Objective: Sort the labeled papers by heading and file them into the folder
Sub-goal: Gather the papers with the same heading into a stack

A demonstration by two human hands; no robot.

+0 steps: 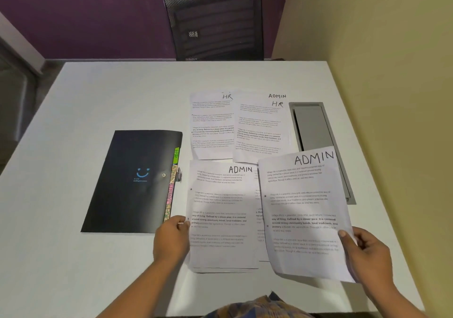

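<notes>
1. Pinching a lifted ADMIN sheet (304, 207) by its lower right edge, the right hand (367, 251) curls around it.
2. The left hand (171, 239) grips the ADMIN pile (220, 207) by its left edge on the table (98, 97).
3. The black folder (132, 183) lies closed, just left.

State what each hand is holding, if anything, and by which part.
The right hand pinches a lifted ADMIN sheet at its lower right edge. The left hand grips the ADMIN pile by its left edge.

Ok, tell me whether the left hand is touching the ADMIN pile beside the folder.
Touching. The head view shows the left hand pinching the left edge of the ADMIN pile, with the thumb lying on top of the paper.
</notes>
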